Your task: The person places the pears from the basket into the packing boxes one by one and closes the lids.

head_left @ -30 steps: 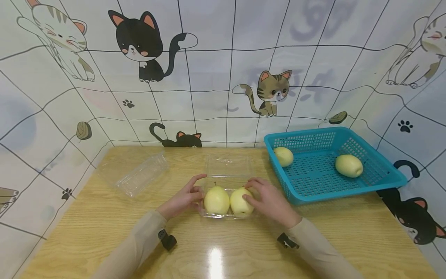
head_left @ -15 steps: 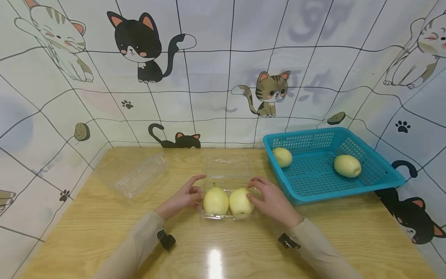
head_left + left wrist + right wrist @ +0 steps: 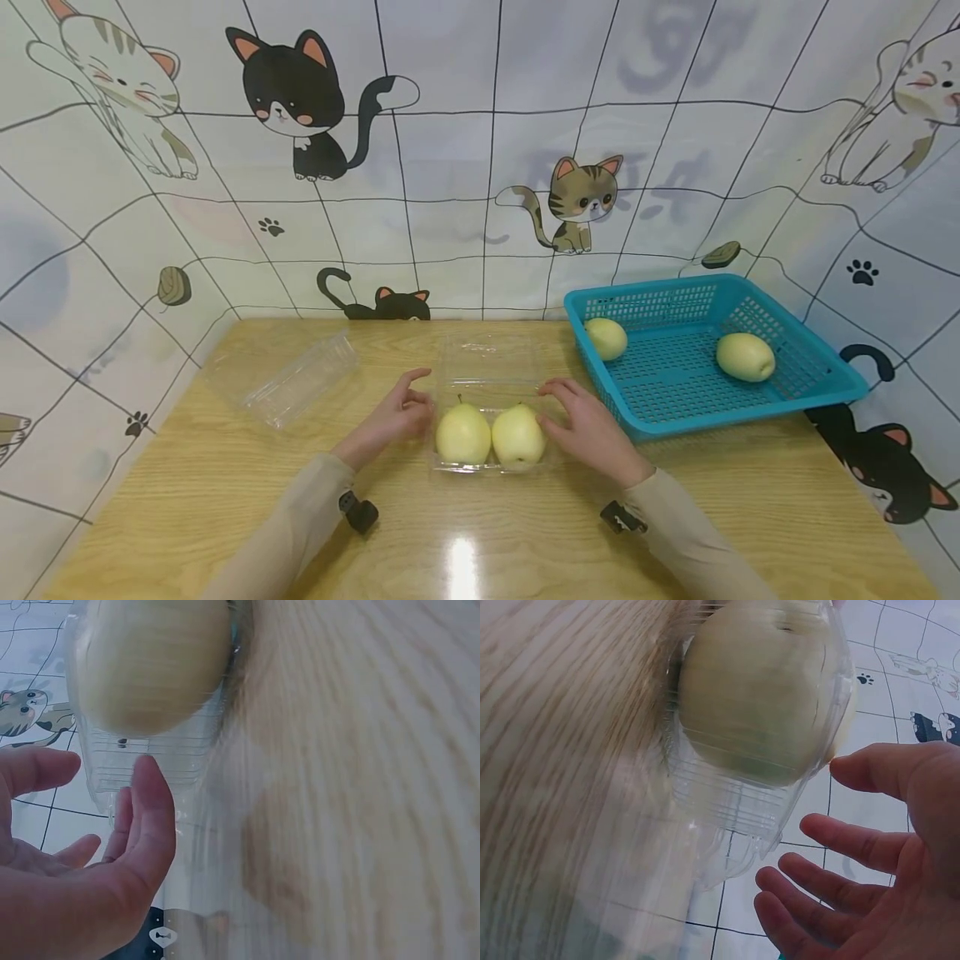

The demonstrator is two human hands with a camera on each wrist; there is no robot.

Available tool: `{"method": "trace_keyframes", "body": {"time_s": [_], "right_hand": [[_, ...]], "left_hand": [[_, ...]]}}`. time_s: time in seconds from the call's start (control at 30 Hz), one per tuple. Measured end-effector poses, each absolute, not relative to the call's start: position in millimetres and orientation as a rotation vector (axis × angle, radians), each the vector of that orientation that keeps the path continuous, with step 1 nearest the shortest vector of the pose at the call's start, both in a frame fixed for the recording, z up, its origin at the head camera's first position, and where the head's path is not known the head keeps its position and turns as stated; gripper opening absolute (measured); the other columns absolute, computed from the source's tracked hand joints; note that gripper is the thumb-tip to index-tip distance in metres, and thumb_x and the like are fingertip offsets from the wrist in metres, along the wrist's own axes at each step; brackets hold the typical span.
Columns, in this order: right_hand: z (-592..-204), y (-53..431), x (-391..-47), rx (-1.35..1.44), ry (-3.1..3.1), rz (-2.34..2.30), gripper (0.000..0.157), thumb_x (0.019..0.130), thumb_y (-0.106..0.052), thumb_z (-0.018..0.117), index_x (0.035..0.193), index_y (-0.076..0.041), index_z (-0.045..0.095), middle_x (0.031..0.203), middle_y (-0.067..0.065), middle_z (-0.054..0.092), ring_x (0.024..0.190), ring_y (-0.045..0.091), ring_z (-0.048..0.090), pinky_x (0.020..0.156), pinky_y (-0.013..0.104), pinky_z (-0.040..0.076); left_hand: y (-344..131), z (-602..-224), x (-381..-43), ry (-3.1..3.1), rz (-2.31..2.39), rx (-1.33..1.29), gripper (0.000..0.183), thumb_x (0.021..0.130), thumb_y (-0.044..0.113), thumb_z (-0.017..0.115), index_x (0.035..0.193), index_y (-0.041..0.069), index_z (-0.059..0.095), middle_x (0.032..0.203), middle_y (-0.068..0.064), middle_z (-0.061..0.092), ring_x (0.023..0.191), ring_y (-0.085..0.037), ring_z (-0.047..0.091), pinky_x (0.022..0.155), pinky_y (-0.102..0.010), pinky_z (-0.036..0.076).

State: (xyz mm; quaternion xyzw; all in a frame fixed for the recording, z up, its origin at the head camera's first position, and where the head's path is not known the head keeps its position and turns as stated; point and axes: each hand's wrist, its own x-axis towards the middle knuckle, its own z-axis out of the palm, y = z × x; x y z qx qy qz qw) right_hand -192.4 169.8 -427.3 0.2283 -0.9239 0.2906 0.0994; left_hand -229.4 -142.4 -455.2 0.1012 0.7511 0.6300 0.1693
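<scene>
Two pale yellow pears [image 3: 463, 435] sit side by side in a clear plastic clamshell box [image 3: 491, 468] at the middle of the table. Its lid [image 3: 491, 357] lies folded back toward the wall. My left hand [image 3: 390, 421] is held beside the box's left end, fingers loosely bent with nothing in them; the left wrist view shows a gap between thumb and fingers. On the other side, my right hand [image 3: 588, 429] has its fingers spread. In the right wrist view its thumb tip is right at the box's rim, near the right-hand pear [image 3: 750, 697].
A blue plastic basket [image 3: 697, 412] at the right holds two more pears, one by its left wall [image 3: 606, 337] and one toward the right [image 3: 745, 357]. Another clear plastic box [image 3: 303, 379] lies open at the back left. A cat-patterned cloth [image 3: 450, 167] hangs behind the wooden table [image 3: 465, 533].
My left hand has drawn back a little to the left from the box. The right hand has moved slightly away from the right-hand pear, uncovering more of it. Both pears stay put.
</scene>
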Motion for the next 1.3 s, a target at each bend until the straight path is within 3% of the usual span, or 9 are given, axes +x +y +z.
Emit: {"method": "trace_keyframes", "body": {"time_s": [0.3,0.53,0.9,1.3], "right_hand": [[-431,172,-195,0.656,-2.746,0.888,0.038,0.088,-0.016,0.069,0.121,-0.002,0.06,0.121,0.014,0.058,0.109,0.032,0.058,0.085,0.049,0.05],[-435,173,-200,0.613,-2.748,0.929,0.039,0.088,-0.014,0.068,0.122,0.001,0.058,0.121,0.017,0.058,0.106,0.034,0.058,0.084,0.049,0.051],[-438,172,-212,0.532,-2.797,1.142,0.047,0.093,-0.013,0.061,0.133,0.007,0.048,0.126,0.024,0.056,0.116,0.038,0.054,0.093,0.05,0.047],[-445,169,-237,0.356,-2.832,1.437,0.06,0.098,-0.014,0.053,0.148,0.001,0.024,0.134,0.035,0.045,0.121,0.045,0.048,0.098,0.054,0.042]], "left_hand": [[-142,-456,-235,2.11,1.859,0.265,0.065,0.094,0.003,0.053,0.149,0.004,0.019,0.135,-0.031,0.04,0.115,-0.039,0.052,0.094,-0.046,0.047],[-141,-456,-239,2.07,1.881,0.211,0.066,0.096,0.006,0.054,0.15,0.005,0.017,0.143,-0.03,0.033,0.125,-0.042,0.044,0.101,-0.044,0.042],[-139,-453,-242,2.023,1.91,0.214,0.064,0.098,0.007,0.051,0.151,0.007,0.015,0.148,-0.028,0.028,0.131,-0.042,0.037,0.105,-0.048,0.037],[-132,-458,-250,1.993,1.938,0.216,0.067,0.097,0.008,0.054,0.151,0.008,0.015,0.149,-0.027,0.027,0.13,-0.041,0.039,0.106,-0.049,0.036]]}}
